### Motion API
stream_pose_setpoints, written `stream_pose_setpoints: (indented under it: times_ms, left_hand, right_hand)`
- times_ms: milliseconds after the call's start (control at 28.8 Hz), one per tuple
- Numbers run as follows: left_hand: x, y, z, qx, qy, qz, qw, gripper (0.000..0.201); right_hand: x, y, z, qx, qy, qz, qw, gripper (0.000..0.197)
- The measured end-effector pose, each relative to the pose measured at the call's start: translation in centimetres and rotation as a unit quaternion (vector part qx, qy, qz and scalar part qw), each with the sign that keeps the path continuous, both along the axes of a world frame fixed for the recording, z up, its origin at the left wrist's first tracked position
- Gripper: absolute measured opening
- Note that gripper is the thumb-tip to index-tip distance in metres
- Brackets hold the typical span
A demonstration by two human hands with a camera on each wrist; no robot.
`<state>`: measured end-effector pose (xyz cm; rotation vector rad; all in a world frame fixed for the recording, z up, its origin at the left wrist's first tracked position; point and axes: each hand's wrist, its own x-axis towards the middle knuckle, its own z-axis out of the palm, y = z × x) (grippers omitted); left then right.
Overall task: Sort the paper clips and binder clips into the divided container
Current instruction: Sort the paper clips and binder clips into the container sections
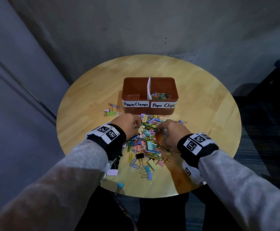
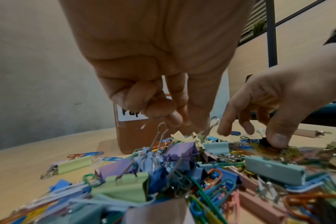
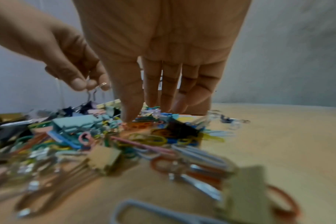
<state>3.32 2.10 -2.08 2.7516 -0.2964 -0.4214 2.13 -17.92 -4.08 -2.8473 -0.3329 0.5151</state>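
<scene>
A brown divided container [image 1: 131, 112] stands mid-table, labelled "Paper Clamps" on the left and "Paper Clips" on the right, with a white divider [image 1: 149, 87]. Coloured paper clips [image 1: 161, 95] lie in the right compartment; the left one looks empty. In front lies a mixed pile of binder clips and paper clips [image 1: 147, 144]. My left hand [image 1: 131, 124] [image 2: 169, 119] [image 3: 86, 86] is at the pile's far left and pinches the wire handle [image 2: 162, 127] of a binder clip. My right hand [image 1: 169, 130] [image 3: 144, 112] [image 2: 249, 136] reaches down with straight fingers, its tips touching paper clips on the pile's right side.
The round wooden table [image 1: 89, 105] has a green binder clip [image 1: 110, 113] and a few paper clips left of the container. A lilac clip [image 1: 112, 172] and a blue clip [image 1: 120, 185] lie near the front edge. Dark furniture [image 1: 277, 90] stands to the right.
</scene>
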Motion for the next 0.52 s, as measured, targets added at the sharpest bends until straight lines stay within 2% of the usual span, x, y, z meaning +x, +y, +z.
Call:
stream_pose_setpoints:
  times_ms: [69, 208, 347, 452, 521]
  left_hand:
    - [-0.4, 0.4, -0.2, -0.002, 0.010, 0.009, 1.000, 0.017]
    - [-1.4, 0.8, 0.3, 0.007, 0.036, -0.001, 0.999, 0.015]
    - [-3.0, 0.5, 0.9, 0.024, 0.057, -0.049, 0.997, 0.008]
    - [-5.0, 0.5, 0.9, 0.063, 0.083, -0.084, 0.991, 0.015]
    - [-6.2, 0.6, 1.0, 0.104, 0.134, -0.107, 0.980, 0.016]
  right_hand:
    - [0.0, 0.9, -0.2, -0.021, -0.002, 0.023, 1.000, 0.052]
    - [0.2, 1.7, -0.3, -0.030, -0.016, 0.016, 0.999, 0.040]
    - [0.2, 1.8, -0.1, -0.042, -0.019, 0.006, 0.999, 0.033]
    - [0.0, 1.6, -0.4, -0.042, -0.021, 0.000, 0.999, 0.034]
    - [-0.2, 1.5, -0.4, -0.041, -0.017, -0.004, 0.999, 0.033]
